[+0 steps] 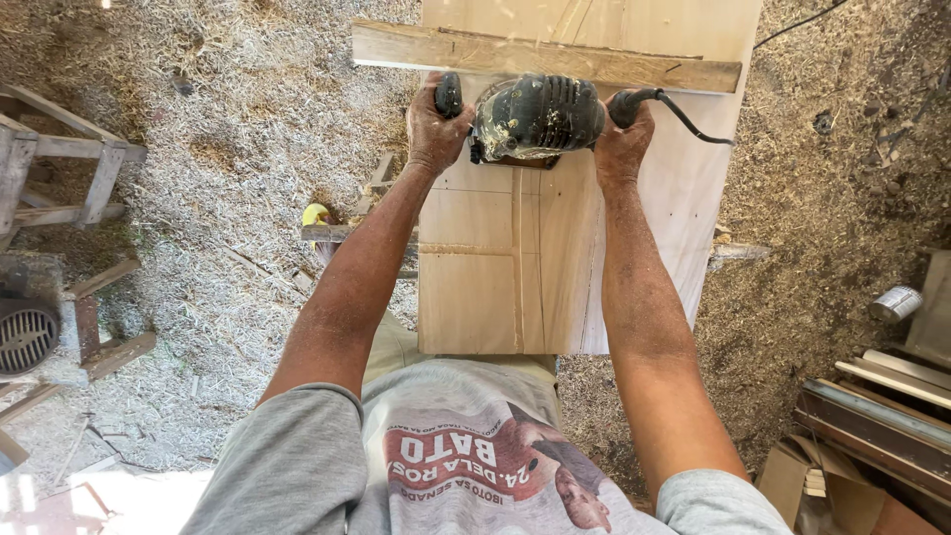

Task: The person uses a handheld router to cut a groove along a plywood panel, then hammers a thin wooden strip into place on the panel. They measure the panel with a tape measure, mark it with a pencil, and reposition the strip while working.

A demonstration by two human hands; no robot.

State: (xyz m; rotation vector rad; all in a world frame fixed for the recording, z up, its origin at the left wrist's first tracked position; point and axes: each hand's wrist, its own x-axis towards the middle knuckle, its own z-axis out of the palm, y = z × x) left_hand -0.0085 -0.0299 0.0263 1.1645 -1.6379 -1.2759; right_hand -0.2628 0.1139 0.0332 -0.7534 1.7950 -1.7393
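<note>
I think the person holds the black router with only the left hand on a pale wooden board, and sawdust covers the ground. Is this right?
Not quite: the head view shows both hands on the black router, the left hand on one side handle and the right hand on the other. The pale wooden board and the sawdust-covered ground are as you say.

A: Router (536, 117) base and bit hidden under its own body. Cut edge not visible.

B: Handles?

A: Both mostly covered. Left hand (436, 124) wraps 1, right hand (622, 139) wraps the other. Cord (693, 127) runs out of frame at 1 o'clock.

B: Board?

A: Plywood panel (495, 267) cut off by the top edge at 12; near end hidden behind the shirt (456, 456). Supports underneath mostly hidden. Stool (59, 159) at 9 cropped by the left edge. Can (895, 302) at 3 too small to identify.
</note>
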